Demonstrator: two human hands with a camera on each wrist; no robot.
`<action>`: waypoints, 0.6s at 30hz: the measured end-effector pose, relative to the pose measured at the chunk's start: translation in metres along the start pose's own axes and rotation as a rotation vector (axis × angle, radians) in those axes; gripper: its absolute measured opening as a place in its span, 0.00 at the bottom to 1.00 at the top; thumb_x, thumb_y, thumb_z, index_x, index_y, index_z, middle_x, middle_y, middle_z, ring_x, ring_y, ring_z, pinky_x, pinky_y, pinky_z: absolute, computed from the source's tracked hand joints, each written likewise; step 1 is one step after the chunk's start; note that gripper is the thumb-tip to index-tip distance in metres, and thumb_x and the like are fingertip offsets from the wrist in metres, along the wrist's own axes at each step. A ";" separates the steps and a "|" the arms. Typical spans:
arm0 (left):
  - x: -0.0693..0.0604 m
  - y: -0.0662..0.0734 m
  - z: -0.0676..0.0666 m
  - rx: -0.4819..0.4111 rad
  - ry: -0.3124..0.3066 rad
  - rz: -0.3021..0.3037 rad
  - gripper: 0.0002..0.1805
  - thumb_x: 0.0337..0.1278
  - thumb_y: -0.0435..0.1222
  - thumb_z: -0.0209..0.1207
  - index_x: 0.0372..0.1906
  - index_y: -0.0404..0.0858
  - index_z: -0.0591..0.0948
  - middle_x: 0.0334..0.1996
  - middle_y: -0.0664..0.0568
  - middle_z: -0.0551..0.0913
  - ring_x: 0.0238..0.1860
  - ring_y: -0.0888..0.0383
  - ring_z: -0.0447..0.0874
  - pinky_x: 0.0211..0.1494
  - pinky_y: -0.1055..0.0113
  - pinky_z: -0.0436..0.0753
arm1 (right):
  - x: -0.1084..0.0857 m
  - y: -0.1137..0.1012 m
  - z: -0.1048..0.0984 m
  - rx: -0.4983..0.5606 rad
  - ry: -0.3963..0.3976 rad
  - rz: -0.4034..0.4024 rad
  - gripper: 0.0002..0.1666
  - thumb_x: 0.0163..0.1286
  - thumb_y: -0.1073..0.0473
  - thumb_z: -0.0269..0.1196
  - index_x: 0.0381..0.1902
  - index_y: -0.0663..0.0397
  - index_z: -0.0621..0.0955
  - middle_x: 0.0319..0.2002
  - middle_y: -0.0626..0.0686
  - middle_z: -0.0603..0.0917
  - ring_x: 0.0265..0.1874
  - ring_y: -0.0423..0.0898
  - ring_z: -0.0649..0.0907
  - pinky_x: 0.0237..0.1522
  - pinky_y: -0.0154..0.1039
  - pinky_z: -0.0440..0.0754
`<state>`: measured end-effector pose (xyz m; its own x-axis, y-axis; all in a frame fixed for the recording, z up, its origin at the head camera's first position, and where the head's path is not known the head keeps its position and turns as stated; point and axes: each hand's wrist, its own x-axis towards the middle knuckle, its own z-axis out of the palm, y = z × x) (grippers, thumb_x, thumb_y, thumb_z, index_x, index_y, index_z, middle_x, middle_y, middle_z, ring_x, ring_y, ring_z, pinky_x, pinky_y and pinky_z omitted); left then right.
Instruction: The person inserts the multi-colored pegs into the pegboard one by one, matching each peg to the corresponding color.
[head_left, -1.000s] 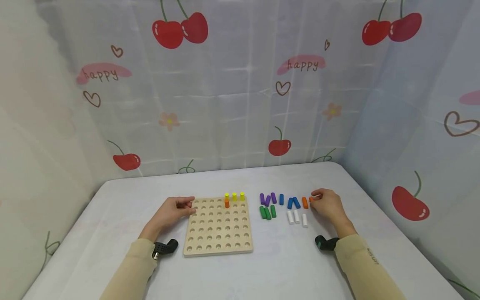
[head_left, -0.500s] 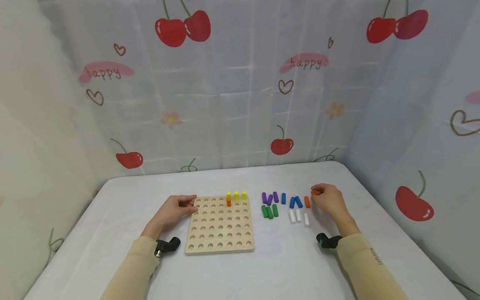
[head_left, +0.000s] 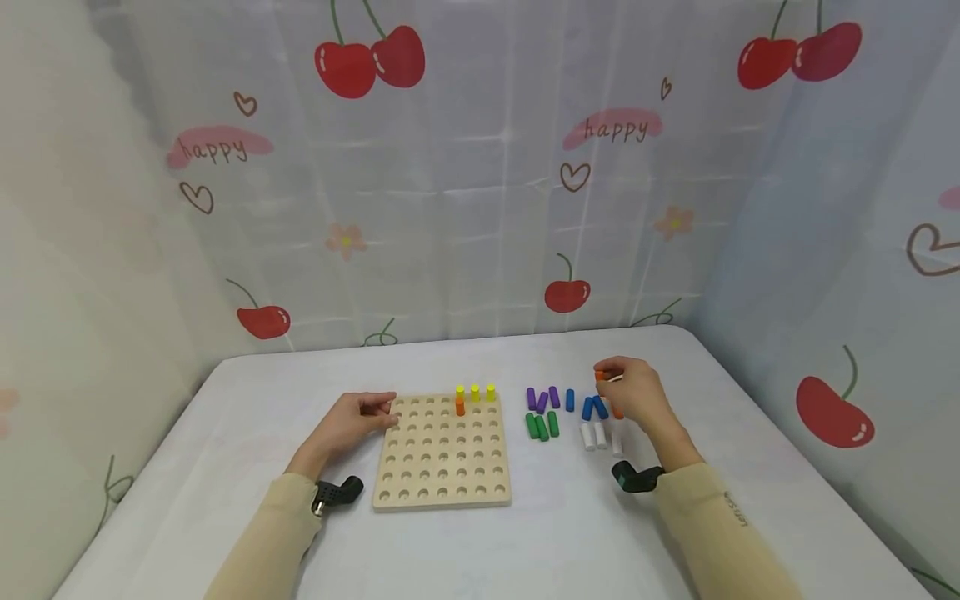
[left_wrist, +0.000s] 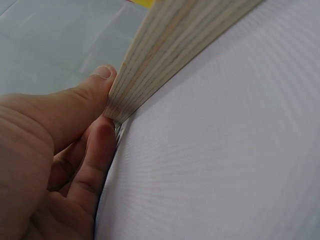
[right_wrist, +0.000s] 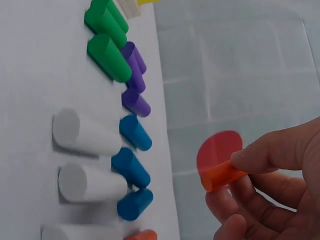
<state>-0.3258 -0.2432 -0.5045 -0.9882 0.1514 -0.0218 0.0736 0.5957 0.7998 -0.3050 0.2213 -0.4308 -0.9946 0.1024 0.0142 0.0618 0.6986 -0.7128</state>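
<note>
My left hand grips the left edge of a square wooden pegboard with rows of holes. Up close in the left wrist view, the thumb and fingers meet at the board's corner. Three yellow pegs stand along the board's back row, and one orange peg stands in front of the leftmost. Raised above the table, my right hand pinches another orange peg between thumb and fingers. A further orange peg lies on the table, partly hidden by that hand.
Right of the board lie loose pegs in small colour groups: purple, green, blue and white. The white-covered table meets a cherry-print curtain at the back.
My right hand has lifted the orange peg off the table and moved left with it, passing over the other orange peg. The left hand stays on the board's edge.
</note>
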 end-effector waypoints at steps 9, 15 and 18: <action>0.000 0.001 0.001 -0.007 0.004 0.005 0.30 0.59 0.43 0.73 0.65 0.39 0.82 0.39 0.54 0.87 0.43 0.58 0.79 0.49 0.68 0.76 | 0.002 -0.030 0.022 0.019 -0.037 -0.069 0.20 0.72 0.61 0.63 0.60 0.58 0.82 0.55 0.61 0.84 0.51 0.57 0.83 0.46 0.45 0.86; 0.000 0.002 0.001 -0.008 0.001 0.010 0.29 0.59 0.42 0.73 0.65 0.39 0.82 0.40 0.54 0.87 0.42 0.58 0.79 0.47 0.69 0.76 | 0.000 -0.047 0.038 0.053 -0.065 -0.065 0.20 0.70 0.62 0.64 0.60 0.56 0.83 0.54 0.60 0.85 0.51 0.56 0.84 0.50 0.47 0.86; -0.001 0.002 0.001 -0.009 0.002 0.015 0.29 0.59 0.41 0.73 0.65 0.38 0.82 0.40 0.53 0.87 0.42 0.58 0.79 0.46 0.69 0.76 | -0.003 -0.056 0.048 0.069 -0.077 -0.058 0.20 0.69 0.61 0.66 0.58 0.55 0.84 0.53 0.58 0.85 0.50 0.54 0.84 0.49 0.46 0.86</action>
<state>-0.3247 -0.2416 -0.5037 -0.9874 0.1580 -0.0086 0.0869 0.5864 0.8053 -0.3096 0.1485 -0.4247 -1.0000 0.0069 0.0047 0.0009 0.6513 -0.7588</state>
